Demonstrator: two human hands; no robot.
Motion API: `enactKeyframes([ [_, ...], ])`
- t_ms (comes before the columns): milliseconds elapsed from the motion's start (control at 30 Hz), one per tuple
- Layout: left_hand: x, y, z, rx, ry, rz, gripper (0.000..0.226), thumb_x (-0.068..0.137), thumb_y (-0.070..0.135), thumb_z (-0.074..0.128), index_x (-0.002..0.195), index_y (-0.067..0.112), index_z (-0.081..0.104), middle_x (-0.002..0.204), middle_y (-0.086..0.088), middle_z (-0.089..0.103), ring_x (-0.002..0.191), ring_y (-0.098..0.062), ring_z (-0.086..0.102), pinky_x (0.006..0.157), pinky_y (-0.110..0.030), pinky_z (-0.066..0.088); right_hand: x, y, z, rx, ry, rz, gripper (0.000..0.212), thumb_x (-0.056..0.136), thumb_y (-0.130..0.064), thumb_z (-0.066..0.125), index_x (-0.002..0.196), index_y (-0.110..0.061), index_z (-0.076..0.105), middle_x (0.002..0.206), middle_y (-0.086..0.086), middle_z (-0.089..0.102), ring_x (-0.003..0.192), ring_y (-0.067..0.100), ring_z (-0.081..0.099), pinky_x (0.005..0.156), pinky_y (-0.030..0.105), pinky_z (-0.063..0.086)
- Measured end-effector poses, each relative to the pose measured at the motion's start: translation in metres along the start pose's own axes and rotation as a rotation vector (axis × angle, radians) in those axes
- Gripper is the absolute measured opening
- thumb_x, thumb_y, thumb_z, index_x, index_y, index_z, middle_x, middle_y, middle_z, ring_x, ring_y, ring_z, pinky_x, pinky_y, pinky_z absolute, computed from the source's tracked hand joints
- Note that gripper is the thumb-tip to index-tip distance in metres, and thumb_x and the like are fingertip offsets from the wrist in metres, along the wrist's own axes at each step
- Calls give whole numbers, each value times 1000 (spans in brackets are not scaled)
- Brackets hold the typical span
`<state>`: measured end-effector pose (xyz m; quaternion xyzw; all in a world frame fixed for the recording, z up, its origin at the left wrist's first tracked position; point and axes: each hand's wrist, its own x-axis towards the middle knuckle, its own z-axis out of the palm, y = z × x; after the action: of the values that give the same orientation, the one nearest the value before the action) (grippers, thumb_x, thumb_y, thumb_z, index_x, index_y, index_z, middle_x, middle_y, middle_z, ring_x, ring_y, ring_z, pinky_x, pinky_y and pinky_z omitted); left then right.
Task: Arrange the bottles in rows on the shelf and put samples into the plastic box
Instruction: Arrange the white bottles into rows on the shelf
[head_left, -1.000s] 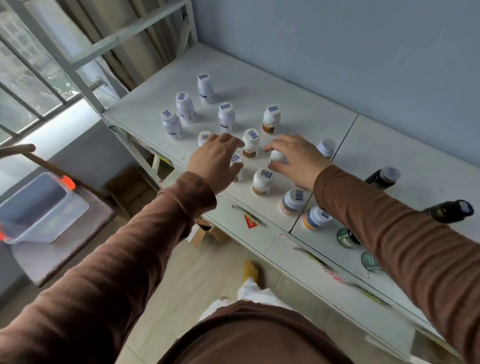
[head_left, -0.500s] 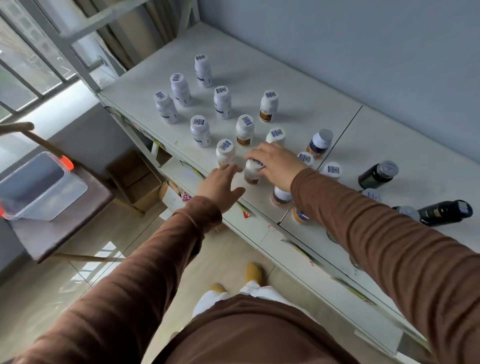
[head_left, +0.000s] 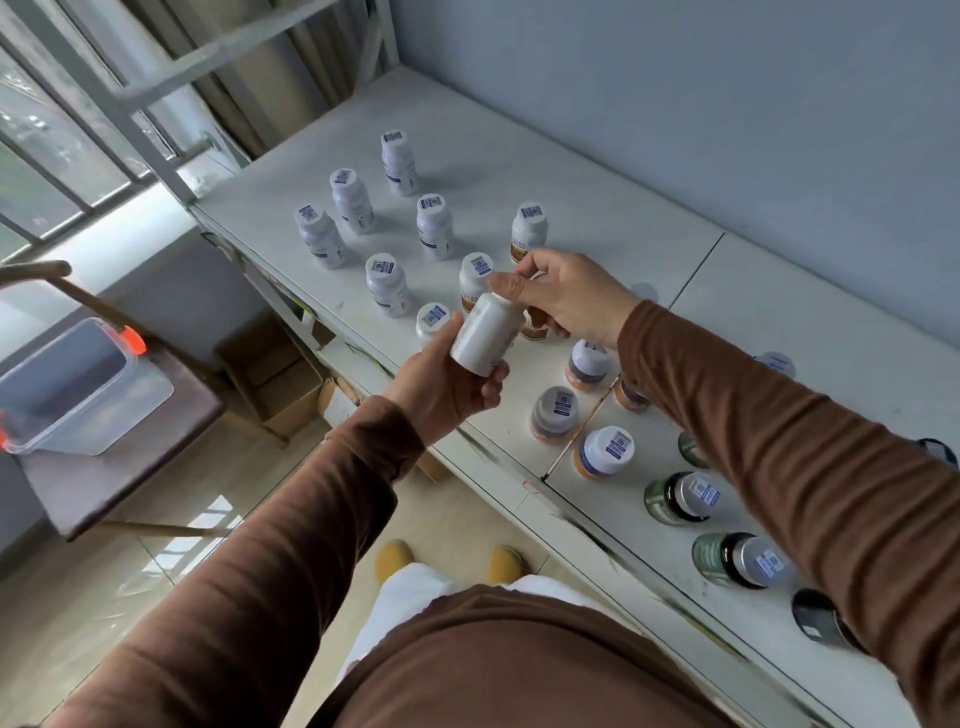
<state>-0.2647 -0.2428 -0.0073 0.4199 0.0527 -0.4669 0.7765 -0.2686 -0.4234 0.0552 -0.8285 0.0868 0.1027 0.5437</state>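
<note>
The left hand (head_left: 447, 384) is wrapping its fingers around the lower body of a white bottle (head_left: 485, 332), holding it tilted in the air above the front edge of the white shelf (head_left: 597, 208), while the right hand (head_left: 566, 299) is pinching the bottle's cap end between thumb and fingers. Just behind this two-handed grip, upright white bottles are standing in loose rows on the shelf, the nearest ones (head_left: 475, 278) partly hidden by the held bottle and the right hand. To the right of the grip and nearer the person, wider white jars with orange bands (head_left: 605, 449) are sitting by the seam between the shelf panels, and beyond them dark green jars (head_left: 680, 496) are standing along the front edge under the right sleeve. Well to the left of the grip and lower down, the clear plastic box (head_left: 78, 389) with orange clips is resting on a small brown table (head_left: 119, 467).
</note>
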Motion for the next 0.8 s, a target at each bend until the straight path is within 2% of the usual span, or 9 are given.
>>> enactKeyframes([
  [100, 2, 2, -2, -13, -63, -41, 55, 100, 54, 28, 115, 7, 52, 71, -14, 54, 51, -18, 45, 53, -25, 45, 3, -6, 0, -24, 5, 2, 46, 86, -53, 64, 94, -8, 60, 56, 1, 50, 50, 17, 39, 43, 25, 31],
  [200, 5, 4, -7, 26, -54, -19, 53, 101, 51, 28, 120, 8, 52, 79, -15, 58, 56, -18, 48, 60, -26, 46, 8, -4, 2, -184, 19, -21, 48, 84, -63, 60, 89, -15, 60, 57, -2, 54, 51, 17, 45, 53, 31, 37],
  [300, 6, 4, -10, 126, 2, 88, 40, 102, 39, 37, 119, 8, 56, 96, -16, 62, 77, -21, 59, 76, -31, 54, 8, 1, 0, -420, 47, -57, 52, 80, -74, 51, 93, -24, 60, 72, 0, 66, 67, 19, 60, 70, 37, 47],
  [367, 5, 2, -14, 249, -11, 156, 30, 100, 27, 45, 123, 12, 56, 110, -11, 63, 98, -22, 62, 93, -33, 54, 4, 4, -1, -541, 55, -82, 50, 83, -70, 50, 101, -24, 59, 82, 1, 67, 77, 20, 61, 74, 37, 47],
  [467, 7, -1, -19, 683, 2, 303, 34, 93, 19, 58, 127, 17, 52, 117, -7, 61, 109, -21, 60, 96, -31, 50, -1, 10, 1, -622, 30, -174, 42, 84, -56, 61, 101, -18, 57, 94, 2, 63, 85, 22, 58, 76, 38, 47],
  [633, 9, -10, -28, 1471, 247, 487, 47, 85, 15, 68, 130, 17, 51, 121, -2, 61, 109, -20, 60, 96, -37, 51, -5, 26, 15, -709, -33, -213, 40, 79, -41, 72, 110, -21, 57, 108, -1, 54, 90, 18, 53, 78, 31, 43],
  [700, 5, -8, -28, 1641, 350, 479, 50, 85, 15, 67, 132, 18, 52, 126, -1, 60, 110, -21, 60, 94, -38, 50, -5, 33, 22, -770, -50, -219, 39, 81, -39, 70, 113, -20, 57, 109, -1, 53, 90, 20, 55, 74, 29, 38],
  [800, -1, -2, -24, 1756, 407, 513, 50, 85, 17, 67, 132, 19, 52, 128, -1, 59, 111, -22, 60, 94, -37, 49, -3, 40, 31, -834, -82, -228, 41, 83, -38, 69, 117, -20, 56, 111, 0, 53, 93, 23, 58, 73, 29, 38],
])
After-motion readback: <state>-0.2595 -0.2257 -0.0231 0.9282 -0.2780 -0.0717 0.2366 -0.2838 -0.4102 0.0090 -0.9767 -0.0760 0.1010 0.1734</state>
